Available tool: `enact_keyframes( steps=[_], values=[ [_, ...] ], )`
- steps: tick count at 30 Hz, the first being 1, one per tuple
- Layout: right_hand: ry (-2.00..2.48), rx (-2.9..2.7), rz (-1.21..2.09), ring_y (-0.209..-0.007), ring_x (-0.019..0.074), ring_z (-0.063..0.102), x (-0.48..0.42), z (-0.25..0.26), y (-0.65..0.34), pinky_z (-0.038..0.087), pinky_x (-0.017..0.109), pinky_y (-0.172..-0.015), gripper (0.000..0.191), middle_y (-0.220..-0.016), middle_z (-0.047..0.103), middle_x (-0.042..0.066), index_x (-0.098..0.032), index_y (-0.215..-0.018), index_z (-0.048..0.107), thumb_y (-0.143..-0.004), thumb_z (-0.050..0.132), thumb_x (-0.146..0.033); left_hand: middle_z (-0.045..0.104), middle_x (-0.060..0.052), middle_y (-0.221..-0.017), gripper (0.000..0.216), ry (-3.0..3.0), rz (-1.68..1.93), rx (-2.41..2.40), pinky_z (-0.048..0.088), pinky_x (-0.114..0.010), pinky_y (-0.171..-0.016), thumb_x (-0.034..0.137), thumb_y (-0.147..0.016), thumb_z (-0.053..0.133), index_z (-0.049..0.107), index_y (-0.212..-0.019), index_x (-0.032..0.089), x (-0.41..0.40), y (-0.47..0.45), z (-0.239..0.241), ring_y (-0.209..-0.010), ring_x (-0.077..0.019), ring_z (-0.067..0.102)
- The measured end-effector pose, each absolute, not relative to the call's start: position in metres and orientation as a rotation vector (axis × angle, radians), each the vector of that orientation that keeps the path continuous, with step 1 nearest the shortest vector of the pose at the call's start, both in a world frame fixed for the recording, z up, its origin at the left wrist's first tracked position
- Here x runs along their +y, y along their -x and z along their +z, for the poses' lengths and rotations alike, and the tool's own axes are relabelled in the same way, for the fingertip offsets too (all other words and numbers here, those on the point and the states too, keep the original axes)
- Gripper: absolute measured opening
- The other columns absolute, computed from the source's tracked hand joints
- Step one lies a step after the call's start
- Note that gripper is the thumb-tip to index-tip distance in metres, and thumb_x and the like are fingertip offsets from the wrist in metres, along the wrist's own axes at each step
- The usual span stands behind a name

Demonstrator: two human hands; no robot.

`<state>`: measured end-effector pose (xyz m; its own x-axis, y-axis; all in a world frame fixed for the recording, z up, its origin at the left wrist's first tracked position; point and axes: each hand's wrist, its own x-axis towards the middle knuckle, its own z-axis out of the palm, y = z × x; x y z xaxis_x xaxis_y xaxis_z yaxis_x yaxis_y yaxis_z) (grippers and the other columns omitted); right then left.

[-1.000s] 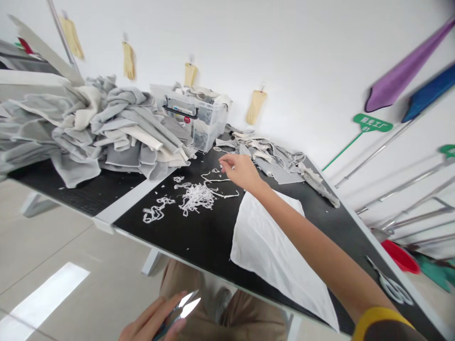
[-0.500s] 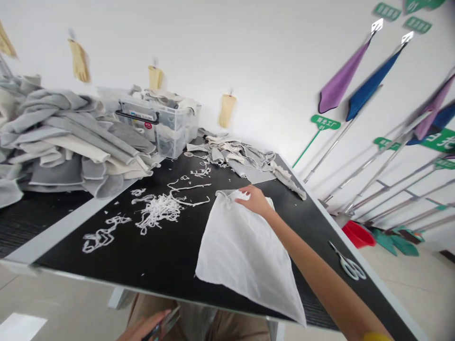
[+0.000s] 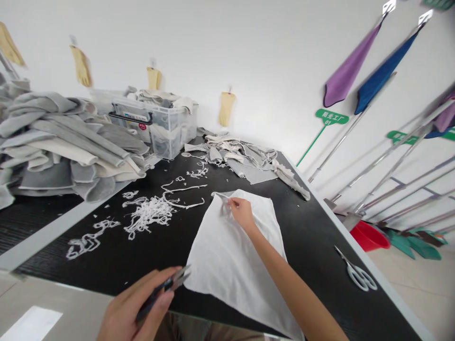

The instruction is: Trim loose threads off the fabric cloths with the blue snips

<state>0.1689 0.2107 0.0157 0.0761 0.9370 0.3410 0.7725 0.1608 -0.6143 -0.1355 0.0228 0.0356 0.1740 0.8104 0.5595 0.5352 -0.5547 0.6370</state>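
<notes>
A white cloth [image 3: 241, 255] lies spread on the black table [image 3: 320, 237]. My right hand [image 3: 242, 211] pinches its far corner, fingers closed on the fabric. My left hand [image 3: 137, 308] is at the table's near edge, closed round small thread snips [image 3: 167, 286] whose metal tips point toward the cloth's near-left edge. Loose white thread trimmings [image 3: 147, 213] lie on the table to the left of the cloth.
A tall pile of grey and cream fabric [image 3: 60, 147] fills the left side. A clear plastic bin [image 3: 159, 125] and grey scraps [image 3: 249, 158] sit at the back. White-handled scissors [image 3: 357, 273] lie near the right edge. A red basin [image 3: 369, 236] sits on the floor.
My right hand drew back from the scraps at the far side and took hold of the white cloth's far corner. My left hand rose with the snips to the table's near edge.
</notes>
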Motion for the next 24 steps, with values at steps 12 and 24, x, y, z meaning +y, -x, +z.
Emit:
enact_keyframes(
  steps=[12, 24],
  values=[
    [1.435, -1.552, 0.477, -0.062, 0.0161, 0.065, 0.178, 0.029, -0.198, 0.046, 0.024, -0.063, 0.029, -0.069, 0.072, 0.004, -0.017, -0.077, 0.073, -0.09, 0.051, -0.031, 0.072, -0.005, -0.11, 0.04, -2.708, 0.762, 1.328, 0.052, -0.034, -0.087, 0.046, -0.098, 0.041, 0.066, -0.119, 0.023, 0.198, -0.001, 0.084, -0.101, -0.0235, 0.068],
    [1.432, -1.44, 0.541, -0.061, 0.015, 0.06, 0.172, 0.005, -0.203, 0.042, 0.024, -0.062, 0.031, -0.066, 0.068, 0.002, -0.018, -0.075, 0.071, -0.091, 0.047, -0.031, 0.07, -0.006, -0.109, 0.039, -3.034, 0.695, 1.105, 0.049, -0.026, -0.065, 0.046, -0.098, 0.047, 0.06, -0.128, 0.024, 0.221, -0.007, 0.042, -0.084, -0.0181, 0.069]
  ],
)
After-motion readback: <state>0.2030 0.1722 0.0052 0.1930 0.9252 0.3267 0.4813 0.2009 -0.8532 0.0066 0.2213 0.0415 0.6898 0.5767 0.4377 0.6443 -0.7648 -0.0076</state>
